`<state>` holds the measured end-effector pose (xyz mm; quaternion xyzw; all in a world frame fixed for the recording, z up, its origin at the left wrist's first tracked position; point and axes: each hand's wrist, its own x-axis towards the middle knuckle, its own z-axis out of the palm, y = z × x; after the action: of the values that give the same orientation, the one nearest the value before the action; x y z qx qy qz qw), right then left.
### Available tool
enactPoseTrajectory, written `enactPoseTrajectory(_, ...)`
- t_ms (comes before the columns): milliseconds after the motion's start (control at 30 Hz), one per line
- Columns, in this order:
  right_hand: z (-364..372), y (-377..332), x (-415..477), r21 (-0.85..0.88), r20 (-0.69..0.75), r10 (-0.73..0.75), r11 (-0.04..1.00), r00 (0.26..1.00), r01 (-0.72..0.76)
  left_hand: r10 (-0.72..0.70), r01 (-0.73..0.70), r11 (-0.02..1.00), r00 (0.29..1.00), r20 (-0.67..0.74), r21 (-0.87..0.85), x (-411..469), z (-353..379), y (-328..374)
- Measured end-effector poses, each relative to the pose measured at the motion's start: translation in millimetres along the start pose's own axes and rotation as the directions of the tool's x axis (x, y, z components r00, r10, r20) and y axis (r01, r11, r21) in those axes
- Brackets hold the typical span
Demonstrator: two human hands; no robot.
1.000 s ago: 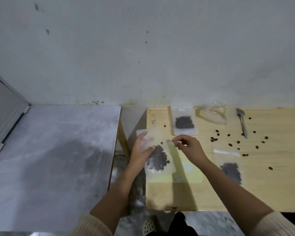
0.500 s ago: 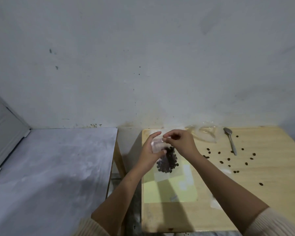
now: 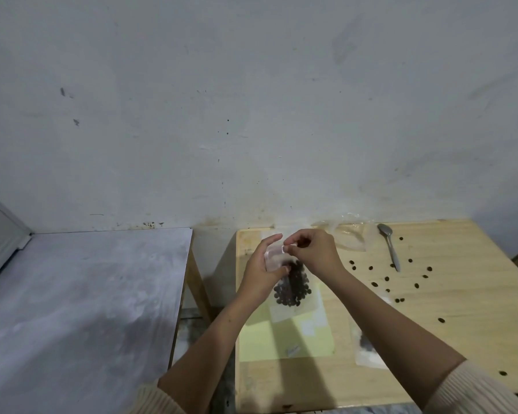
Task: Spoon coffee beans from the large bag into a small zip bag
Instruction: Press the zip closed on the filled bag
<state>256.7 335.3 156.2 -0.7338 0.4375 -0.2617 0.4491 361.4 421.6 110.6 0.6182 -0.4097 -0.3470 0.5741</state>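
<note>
Zip bag, 1, in left hand, right hand

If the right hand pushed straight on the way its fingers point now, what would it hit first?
The right hand points left along the top of the small bag it pinches, so it would likely meet the left hand first, gripping the same bag close beside it; their depth gap is unclear.
</note>
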Motion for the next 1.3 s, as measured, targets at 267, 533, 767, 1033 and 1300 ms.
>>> enactPoseTrajectory(267,-17,13,11,-0.003,-0.018,0.227,0.974,0.974,-0.227,0.011,-0.011,0.999,1.0,0.007,-0.034,-1,-4,6)
enactPoseTrajectory(533,-24,31,11,0.208,0.068,0.261,0.94,0.963,-0.27,-0.043,0.04,0.998,0.996,-0.079,-0.043,12,10,7)
enactPoseTrajectory(767,-31,42,33,0.157,0.128,0.233,0.955,0.964,-0.252,-0.12,0.104,0.991,0.971,-0.205,-0.086,35,29,-5)
enactPoseTrajectory(1033,-38,82,68,0.254,0.183,0.32,0.898,0.929,-0.36,-0.22,0.214,0.976,0.94,-0.259,-0.051,75,52,-23)
enactPoseTrajectory(1300,-34,131,93,0.176,0.167,0.385,0.894,0.908,-0.411,-0.252,0.289,0.955,0.906,-0.341,0.064,126,59,-54)
